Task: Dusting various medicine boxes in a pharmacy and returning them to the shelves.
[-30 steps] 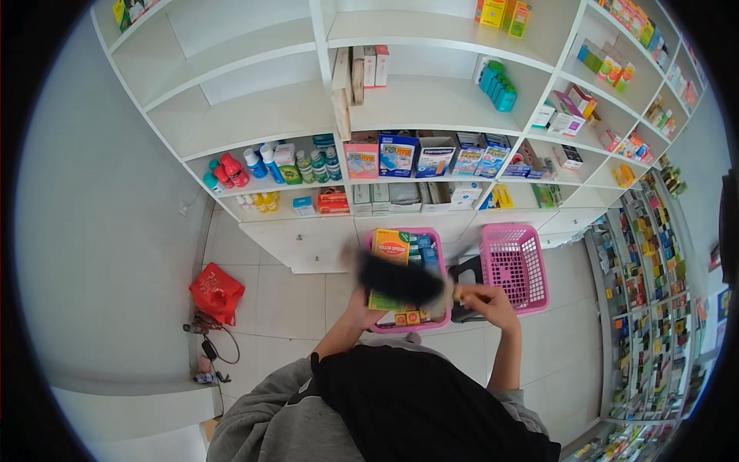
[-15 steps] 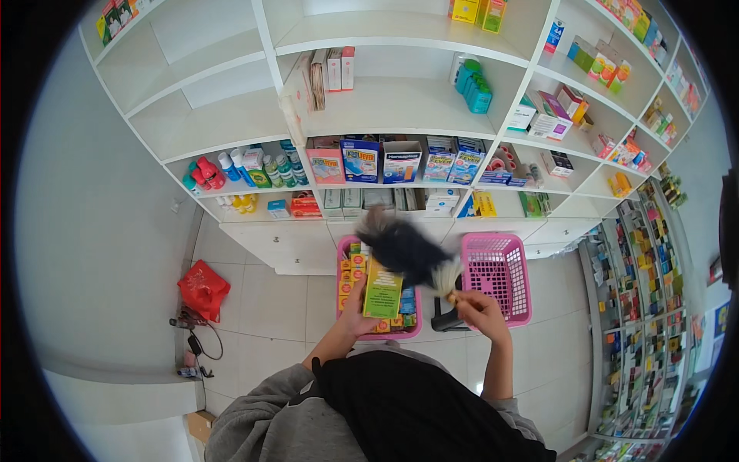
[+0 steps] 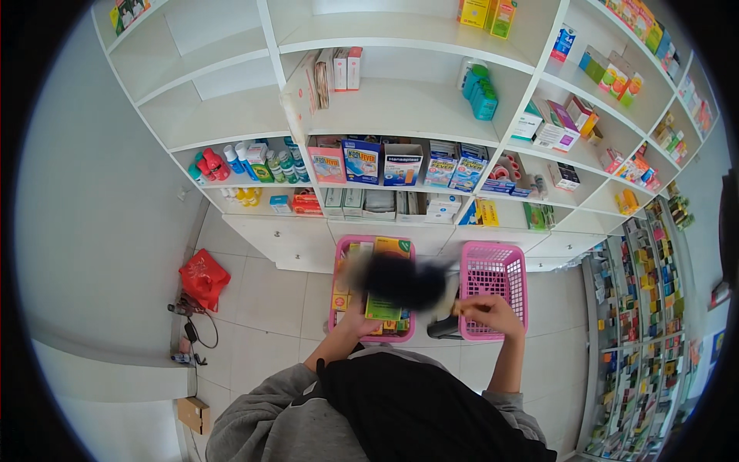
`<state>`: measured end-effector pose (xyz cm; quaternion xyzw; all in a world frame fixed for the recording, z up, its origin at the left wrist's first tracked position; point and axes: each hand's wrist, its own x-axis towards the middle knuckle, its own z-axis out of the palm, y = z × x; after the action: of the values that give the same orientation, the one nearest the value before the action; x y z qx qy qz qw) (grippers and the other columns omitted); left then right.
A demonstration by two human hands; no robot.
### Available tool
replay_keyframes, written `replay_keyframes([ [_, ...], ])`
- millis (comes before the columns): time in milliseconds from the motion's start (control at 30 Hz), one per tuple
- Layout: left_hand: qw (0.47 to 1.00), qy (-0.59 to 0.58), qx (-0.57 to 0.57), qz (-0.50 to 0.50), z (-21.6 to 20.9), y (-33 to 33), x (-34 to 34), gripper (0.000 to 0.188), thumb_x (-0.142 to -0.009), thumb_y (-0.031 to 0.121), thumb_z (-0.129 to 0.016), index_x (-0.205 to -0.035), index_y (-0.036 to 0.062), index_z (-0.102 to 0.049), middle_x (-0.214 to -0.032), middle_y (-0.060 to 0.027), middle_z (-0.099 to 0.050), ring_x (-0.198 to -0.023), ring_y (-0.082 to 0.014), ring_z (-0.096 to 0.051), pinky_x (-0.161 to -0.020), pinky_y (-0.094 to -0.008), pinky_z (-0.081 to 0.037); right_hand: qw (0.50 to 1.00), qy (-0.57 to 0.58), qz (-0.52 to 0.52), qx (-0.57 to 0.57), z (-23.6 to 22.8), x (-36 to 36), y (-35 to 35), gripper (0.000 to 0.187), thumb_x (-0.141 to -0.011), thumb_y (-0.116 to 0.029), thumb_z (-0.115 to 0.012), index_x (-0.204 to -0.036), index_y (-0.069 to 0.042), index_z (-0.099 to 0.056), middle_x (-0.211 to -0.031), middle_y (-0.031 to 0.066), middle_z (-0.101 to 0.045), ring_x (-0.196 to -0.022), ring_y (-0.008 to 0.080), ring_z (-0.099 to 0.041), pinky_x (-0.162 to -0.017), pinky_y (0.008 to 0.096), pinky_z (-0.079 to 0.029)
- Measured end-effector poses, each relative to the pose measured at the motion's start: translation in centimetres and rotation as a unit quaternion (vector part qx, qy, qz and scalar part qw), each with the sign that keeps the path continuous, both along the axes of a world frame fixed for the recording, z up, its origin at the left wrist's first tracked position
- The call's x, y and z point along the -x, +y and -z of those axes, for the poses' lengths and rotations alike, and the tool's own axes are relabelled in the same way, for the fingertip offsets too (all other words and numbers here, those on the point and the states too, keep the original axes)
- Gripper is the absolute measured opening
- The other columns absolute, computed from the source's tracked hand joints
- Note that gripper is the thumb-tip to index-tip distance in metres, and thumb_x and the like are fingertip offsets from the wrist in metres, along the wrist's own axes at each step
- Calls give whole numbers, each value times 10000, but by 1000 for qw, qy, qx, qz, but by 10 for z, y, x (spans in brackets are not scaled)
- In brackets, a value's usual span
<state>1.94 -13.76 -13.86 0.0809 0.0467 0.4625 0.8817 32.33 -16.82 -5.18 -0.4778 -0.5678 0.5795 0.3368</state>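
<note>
Fingers of the right hand (image 3: pixel 493 314) curl over the rim of the empty pink plastic lattice basket (image 3: pixel 493 271); left hand (image 3: pixel 356 319) at 9 o'clock touches the box-filled pink basket (image 3: pixel 337 269), grip unclear

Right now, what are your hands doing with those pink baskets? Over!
Left hand on the full pink basket, among boxes. Right hand closed on the empty pink basket front rim. Dark blur between them, cannot tell.
</note>
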Motion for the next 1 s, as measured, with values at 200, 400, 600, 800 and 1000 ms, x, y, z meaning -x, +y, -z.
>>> replay_keyframes([
  [200,1000,11,-6,22,9,4,7,565,-939,470,-396,-1323,57,-439,-1275,-151,-525,-1165,-299,-514,-1005,-462,-390,998,-5,28,62,-12,9,5,182,-860,-51,-621,-1024,-1,-681,-922,26,-680,-737,64,-576,-682,222,-487],
  [400,994,103,28,-11,-12,4,12,517,-954,451,-419,-1299,68,-455,-1208,-110,-572,-1102,-246,-565,-959,-400,-446,999,0,41,15,-12,21,6,225,-863,-72,-629,-1076,-8,-666,-926,43,-680,-749,68,-586,-680,204,-482],
  [600,997,81,14,-9,-21,17,25,526,-964,464,-360,-1329,96,-444,-1276,-114,-529,-1156,-281,-523,-997,-478,-390,995,-4,98,-1,-5,25,-3,262,-862,-105,-643,-1112,-29,-660,-794,9,-659,-609,22,-503,-536,174,-406],
  [800,997,82,-3,-10,-10,14,26,553,-954,476,-385,-1323,69,-441,-1252,-126,-542,-1156,-263,-522,-949,-422,-441,998,-20,39,-56,3,50,-2,253,-882,-162,-631,-1099,-36,-666,-728,-29,-598,-585,24,-470,-521,176,-380],
  [1000,999,40,5,31,-2,4,24,501,-948,455,-416,-1288,91,-477,-1212,-94,-571,-1102,-253,-559,-946,-417,-436,999,-12,29,-16,0,43,-4,238,-867,-122,-645,-1088,-37,-670,-799,2,-632,-721,53,-532,-628,214,-448],
])
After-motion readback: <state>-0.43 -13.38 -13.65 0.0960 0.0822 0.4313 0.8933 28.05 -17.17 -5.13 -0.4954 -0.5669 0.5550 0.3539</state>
